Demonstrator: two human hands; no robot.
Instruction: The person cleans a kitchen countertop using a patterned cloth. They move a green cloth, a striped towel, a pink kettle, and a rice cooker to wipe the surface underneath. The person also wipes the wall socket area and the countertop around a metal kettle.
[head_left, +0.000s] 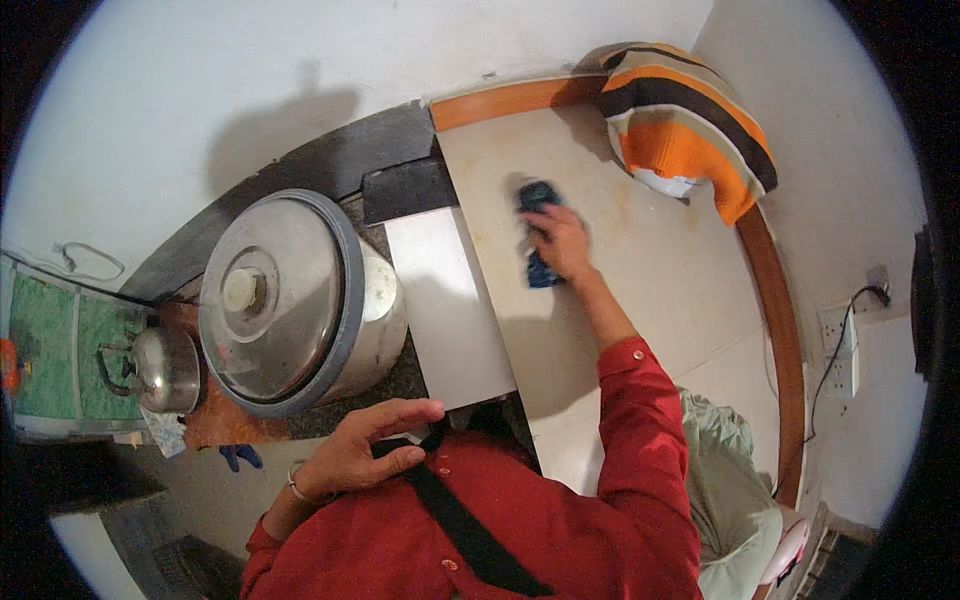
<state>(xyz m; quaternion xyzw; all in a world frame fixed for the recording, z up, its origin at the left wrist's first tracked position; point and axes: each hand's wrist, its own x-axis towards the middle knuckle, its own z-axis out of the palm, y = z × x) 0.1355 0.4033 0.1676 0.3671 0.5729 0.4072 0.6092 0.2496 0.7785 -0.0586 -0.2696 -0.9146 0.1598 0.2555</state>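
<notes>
A dark blue cloth (541, 273) lies on the pale tiled surface (645, 300), pressed under my right hand (559, 238), which is blurred and bent over it. My left hand (375, 442) is raised in front of my chest, thumb and fingers apart around part of a black strap (465, 525). Left of my right hand, beyond a white panel (450, 307), stands a large metal pot with a lid (277, 300) and a grey rim.
A metal kettle (169, 371) stands at the left on a brown board. An orange, black and beige striped cloth (675, 112) covers an object in the back corner. Wall sockets (840, 352) with a black cord are at the right, above a pale green fabric cover (727, 480).
</notes>
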